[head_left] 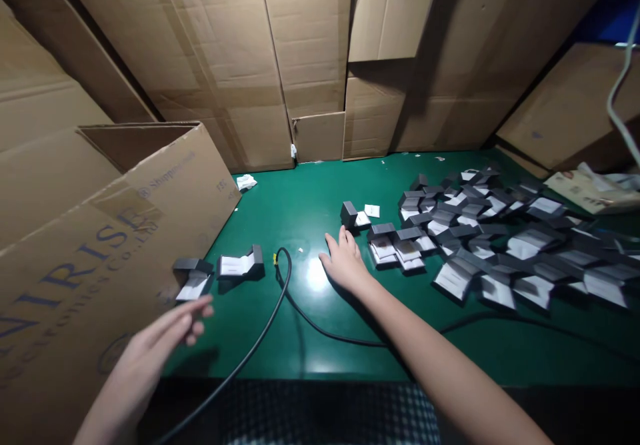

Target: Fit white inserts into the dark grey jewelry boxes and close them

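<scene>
Small grey boxes (500,231), open with white cards, count as follows: most lie heaped right of the black cable (291,275), and two boxes (240,263) lie left of it. Your right hand (345,261), spread open and empty, is just beside the heap; your left hand (170,328), open and empty, is near the two.

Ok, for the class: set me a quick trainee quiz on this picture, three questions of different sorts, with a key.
1. True or false: the right hand is gripping the dark grey box just ahead of it.
2. Which hand is nearer the large heap of open boxes: (A) the left hand or (B) the right hand?
3. Fill in the missing word: the black cable lies across the ____ table.

Key: 1 false; 2 B; 3 green.
</scene>
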